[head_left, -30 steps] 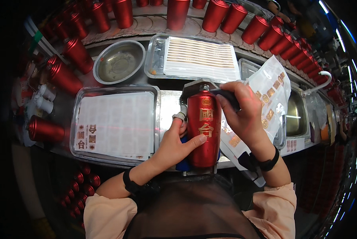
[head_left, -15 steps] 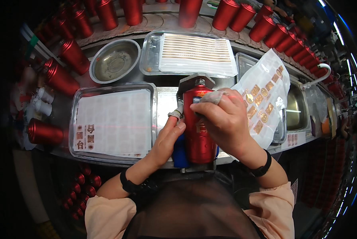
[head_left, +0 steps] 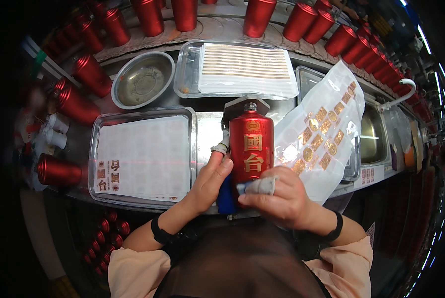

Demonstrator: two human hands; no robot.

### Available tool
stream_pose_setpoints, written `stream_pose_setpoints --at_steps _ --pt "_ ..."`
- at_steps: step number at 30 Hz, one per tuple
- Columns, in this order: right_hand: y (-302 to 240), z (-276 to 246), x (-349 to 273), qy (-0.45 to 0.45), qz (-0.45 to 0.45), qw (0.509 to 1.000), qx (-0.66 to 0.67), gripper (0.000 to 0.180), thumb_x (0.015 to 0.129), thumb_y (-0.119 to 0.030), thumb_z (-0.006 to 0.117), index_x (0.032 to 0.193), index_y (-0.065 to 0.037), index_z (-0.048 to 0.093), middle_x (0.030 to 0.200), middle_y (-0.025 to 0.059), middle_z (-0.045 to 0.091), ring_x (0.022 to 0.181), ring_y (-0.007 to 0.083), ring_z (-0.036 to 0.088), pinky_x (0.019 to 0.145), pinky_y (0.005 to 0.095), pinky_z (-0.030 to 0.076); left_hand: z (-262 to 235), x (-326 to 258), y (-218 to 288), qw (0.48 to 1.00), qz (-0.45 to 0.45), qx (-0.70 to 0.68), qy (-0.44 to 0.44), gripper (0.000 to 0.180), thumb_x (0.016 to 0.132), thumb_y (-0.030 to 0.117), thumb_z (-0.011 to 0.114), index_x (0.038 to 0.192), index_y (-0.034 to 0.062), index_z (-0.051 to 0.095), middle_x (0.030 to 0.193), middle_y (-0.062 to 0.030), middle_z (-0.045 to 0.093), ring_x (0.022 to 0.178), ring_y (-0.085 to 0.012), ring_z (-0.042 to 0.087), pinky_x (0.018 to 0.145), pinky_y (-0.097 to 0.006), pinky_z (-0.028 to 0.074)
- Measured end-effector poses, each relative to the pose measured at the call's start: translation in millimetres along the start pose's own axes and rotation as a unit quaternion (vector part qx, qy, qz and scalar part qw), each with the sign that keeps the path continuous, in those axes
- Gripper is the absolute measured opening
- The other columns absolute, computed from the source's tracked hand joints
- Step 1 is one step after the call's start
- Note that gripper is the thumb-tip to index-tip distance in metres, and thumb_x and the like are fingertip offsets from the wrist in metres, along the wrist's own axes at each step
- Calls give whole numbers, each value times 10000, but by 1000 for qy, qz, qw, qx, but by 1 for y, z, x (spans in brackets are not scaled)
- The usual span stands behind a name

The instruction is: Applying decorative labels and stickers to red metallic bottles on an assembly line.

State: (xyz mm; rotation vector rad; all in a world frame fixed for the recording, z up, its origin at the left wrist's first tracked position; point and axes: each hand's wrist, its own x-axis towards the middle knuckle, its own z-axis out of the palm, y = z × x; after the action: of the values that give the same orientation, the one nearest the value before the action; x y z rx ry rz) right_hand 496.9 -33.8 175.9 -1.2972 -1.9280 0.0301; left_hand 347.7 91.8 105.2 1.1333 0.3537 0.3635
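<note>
A red metallic bottle with gold lettering lies in front of me on a small stand, its threaded neck pointing away. My left hand steadies it from the left, thumb against its side and whitish wrap around a finger; some of its fingers are hidden. My right hand is closed at the bottle's lower end, pressing a small blue-edged piece that I cannot make out fully. One finger of this hand also has a pale wrap. Beneath the bottle's left side shows a blue pad.
On the left, a clear tray holds white sheets; behind it stands a metal bowl. Another tray holds gold-striped sheets. A translucent sheet of gold stickers lies right, beside a sink. Red bottles line the curved conveyor.
My right hand has moved from the bottle's upper part down to its lower end, uncovering the gold lettering. My left hand stays at the bottle's left side.
</note>
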Motion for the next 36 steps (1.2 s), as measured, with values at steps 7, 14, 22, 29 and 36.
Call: stream_pose_setpoints --at_steps 7,14,22,29,36 --pt "43 -14 35 47 64 995 -68 323 691 -25 755 1002 -76 685 915 86 665 807 287 630 703 380 494 0 -4 9 998 -4 50 28 497 1060 339 382 1413 -11 357 1320 -112 511 1244 -158 465 1073 -318 347" --pt "1 -11 -17 -17 13 999 30 251 710 -95 788 947 -71 709 895 60 670 782 205 638 672 318 508 10 3 14 999 6 35 12 518 1055 286 428 1457 -10 290 1375 -146 501 1266 -188 494 1080 -342 377" --pt "32 7 -42 250 433 860 99 199 841 -48 738 960 -15 581 837 47 617 717 98 585 632 253 473 13 5 8 997 -47 21 62 671 962 176 634 1488 7 254 1351 -183 539 1234 -206 549 1044 -341 433" --pt "20 6 -18 246 318 909 108 199 846 -79 746 953 -21 588 840 49 614 713 117 585 629 277 469 13 4 13 996 -68 5 64 696 940 161 673 1482 10 263 1327 -193 547 1225 -212 556 1041 -346 444" --pt "41 -4 -29 269 421 845 192 158 887 -51 692 982 -6 574 851 54 638 752 101 616 615 264 483 13 5 9 996 -50 31 69 689 945 159 663 1484 9 260 1351 -191 534 1247 -225 542 1047 -354 440"
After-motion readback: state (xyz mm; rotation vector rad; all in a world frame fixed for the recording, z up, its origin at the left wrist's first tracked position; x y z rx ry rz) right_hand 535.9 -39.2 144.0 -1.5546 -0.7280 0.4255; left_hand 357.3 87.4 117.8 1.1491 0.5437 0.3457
